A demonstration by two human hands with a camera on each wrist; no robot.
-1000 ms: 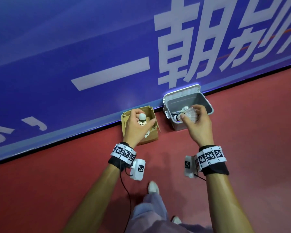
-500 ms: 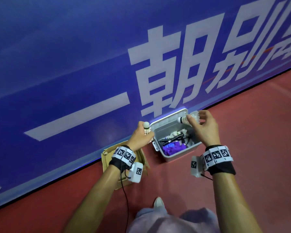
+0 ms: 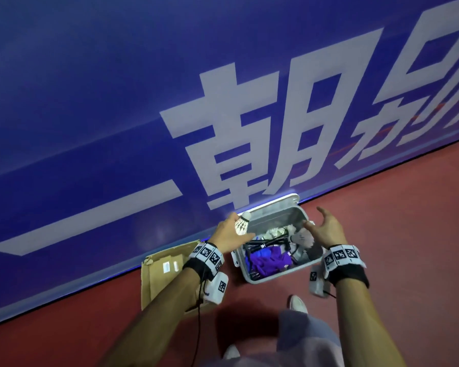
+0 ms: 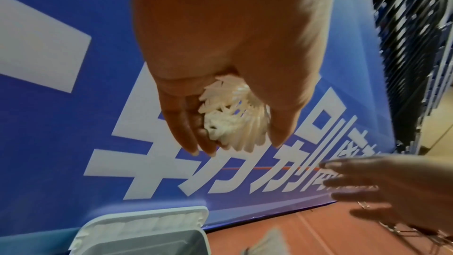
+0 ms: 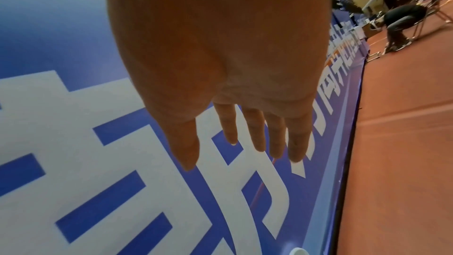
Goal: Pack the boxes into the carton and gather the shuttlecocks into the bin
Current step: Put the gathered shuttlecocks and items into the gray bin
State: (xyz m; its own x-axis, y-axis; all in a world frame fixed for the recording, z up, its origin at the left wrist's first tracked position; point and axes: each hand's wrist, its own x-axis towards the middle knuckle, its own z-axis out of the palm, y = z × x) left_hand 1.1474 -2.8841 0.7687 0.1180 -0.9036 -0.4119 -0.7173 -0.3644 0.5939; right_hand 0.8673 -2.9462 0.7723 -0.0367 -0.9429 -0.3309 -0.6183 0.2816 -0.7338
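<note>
A grey plastic bin (image 3: 260, 276) stands on the red floor against the blue banner, its lid (image 3: 270, 207) open against the wall. Inside lie white shuttlecocks (image 3: 302, 238), black items and purple cloth. My left hand (image 3: 229, 234) grips a white shuttlecock (image 3: 242, 224) at the bin's left rim, cork end up; in the left wrist view the feathers (image 4: 235, 115) show between my fingers. My right hand (image 3: 322, 229) hovers over the bin's right side with fingers spread, holding nothing (image 5: 235, 137). A brown carton (image 3: 162, 274) sits left of the bin, partly hidden by my left forearm.
The blue banner wall (image 3: 143, 102) with large white characters runs right behind the bin and carton. Red floor (image 3: 408, 234) stretches to the right. My shoes (image 3: 297, 304) are just below the bin. A person bends over far off in the right wrist view (image 5: 402, 24).
My right hand has let go of its shuttlecock, which now lies in the bin, and its fingers have spread. My left hand has carried its shuttlecock from over the carton to the bin's rim.
</note>
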